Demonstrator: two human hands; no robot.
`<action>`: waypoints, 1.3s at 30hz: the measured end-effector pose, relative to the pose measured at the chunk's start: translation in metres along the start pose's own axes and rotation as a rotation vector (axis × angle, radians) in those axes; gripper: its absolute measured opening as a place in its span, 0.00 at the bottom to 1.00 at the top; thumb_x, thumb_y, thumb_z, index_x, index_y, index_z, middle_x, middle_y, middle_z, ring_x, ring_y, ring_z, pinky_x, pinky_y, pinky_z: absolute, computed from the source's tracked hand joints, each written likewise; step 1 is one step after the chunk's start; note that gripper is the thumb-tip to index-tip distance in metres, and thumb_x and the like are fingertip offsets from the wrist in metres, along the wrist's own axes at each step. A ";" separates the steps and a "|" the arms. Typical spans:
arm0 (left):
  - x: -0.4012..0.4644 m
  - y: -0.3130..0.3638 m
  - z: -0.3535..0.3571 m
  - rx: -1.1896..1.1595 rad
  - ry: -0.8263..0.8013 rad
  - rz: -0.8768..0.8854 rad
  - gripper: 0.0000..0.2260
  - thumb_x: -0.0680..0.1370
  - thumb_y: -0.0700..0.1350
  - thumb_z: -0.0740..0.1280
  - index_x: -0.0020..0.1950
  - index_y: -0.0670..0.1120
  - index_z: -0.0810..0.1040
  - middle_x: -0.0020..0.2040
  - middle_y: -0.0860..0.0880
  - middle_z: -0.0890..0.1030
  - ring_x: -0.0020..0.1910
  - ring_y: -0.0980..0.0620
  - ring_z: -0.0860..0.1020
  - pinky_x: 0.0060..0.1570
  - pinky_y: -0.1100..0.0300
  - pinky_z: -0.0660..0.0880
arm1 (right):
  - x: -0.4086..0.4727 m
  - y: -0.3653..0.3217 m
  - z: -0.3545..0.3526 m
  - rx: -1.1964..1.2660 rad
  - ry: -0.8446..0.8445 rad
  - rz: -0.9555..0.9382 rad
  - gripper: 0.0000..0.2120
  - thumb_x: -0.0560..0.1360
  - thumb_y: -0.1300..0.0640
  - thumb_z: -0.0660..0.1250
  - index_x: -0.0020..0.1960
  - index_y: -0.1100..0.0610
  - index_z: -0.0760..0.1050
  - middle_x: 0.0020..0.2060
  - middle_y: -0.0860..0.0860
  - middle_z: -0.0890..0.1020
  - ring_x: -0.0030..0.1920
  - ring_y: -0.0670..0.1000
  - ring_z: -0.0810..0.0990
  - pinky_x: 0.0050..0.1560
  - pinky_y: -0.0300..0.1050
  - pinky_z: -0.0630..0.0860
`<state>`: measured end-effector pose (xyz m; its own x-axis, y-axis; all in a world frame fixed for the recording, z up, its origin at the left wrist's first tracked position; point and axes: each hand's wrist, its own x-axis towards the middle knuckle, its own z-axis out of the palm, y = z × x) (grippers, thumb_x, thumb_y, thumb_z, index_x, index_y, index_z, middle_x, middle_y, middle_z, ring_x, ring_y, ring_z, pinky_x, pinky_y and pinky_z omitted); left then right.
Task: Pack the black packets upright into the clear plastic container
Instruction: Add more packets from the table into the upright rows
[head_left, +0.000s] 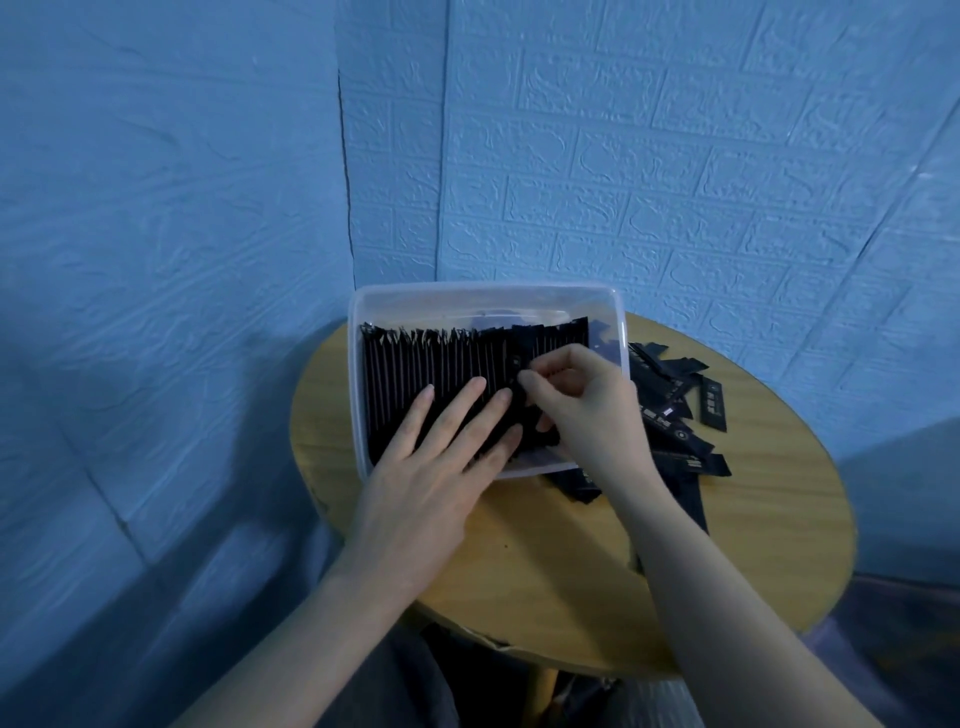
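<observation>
Counts on the counter (753, 519)
One clear plastic container (358, 405); two hands; black packets (415, 374) too many and too tightly packed to count.

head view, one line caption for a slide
Left hand steadies upright black packets in clear container while right hand inserts another.

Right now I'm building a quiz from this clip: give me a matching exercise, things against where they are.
Things:
1. left hand
2. right hand
3. loose black packets
4. clear plastic container

Places:
A. heaped on the round wooden table, right of the box
B. flat on the upright packet row
C. far side, near the blue wall
D. pinching a packet at the row's right end

Pairs: 1-B, 2-D, 3-A, 4-C
</observation>
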<state>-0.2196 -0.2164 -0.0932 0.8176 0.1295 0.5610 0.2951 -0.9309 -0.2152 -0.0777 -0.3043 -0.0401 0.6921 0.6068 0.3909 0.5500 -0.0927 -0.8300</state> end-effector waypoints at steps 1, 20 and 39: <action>0.000 0.000 0.000 -0.001 -0.002 -0.002 0.28 0.72 0.35 0.62 0.73 0.47 0.71 0.78 0.45 0.62 0.78 0.44 0.56 0.73 0.39 0.57 | 0.000 0.003 0.002 -0.025 -0.040 0.006 0.01 0.76 0.57 0.70 0.46 0.53 0.78 0.34 0.50 0.82 0.29 0.41 0.78 0.29 0.34 0.73; 0.000 0.001 0.000 0.067 0.034 0.046 0.26 0.75 0.37 0.50 0.73 0.45 0.71 0.77 0.43 0.63 0.77 0.42 0.60 0.71 0.37 0.62 | -0.032 0.033 -0.010 -0.692 -0.372 -0.406 0.37 0.68 0.52 0.57 0.77 0.54 0.58 0.54 0.47 0.73 0.55 0.49 0.69 0.57 0.45 0.63; 0.008 0.003 0.003 0.094 0.058 0.064 0.24 0.74 0.36 0.63 0.71 0.43 0.72 0.77 0.41 0.62 0.77 0.42 0.58 0.72 0.37 0.61 | -0.045 0.034 -0.027 -0.500 0.057 -0.389 0.27 0.71 0.49 0.57 0.69 0.50 0.72 0.56 0.45 0.76 0.59 0.47 0.71 0.59 0.43 0.59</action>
<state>-0.2110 -0.2177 -0.0917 0.8068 0.0486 0.5888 0.2907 -0.9003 -0.3240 -0.0776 -0.3564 -0.0751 0.4144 0.6282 0.6585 0.9083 -0.2401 -0.3426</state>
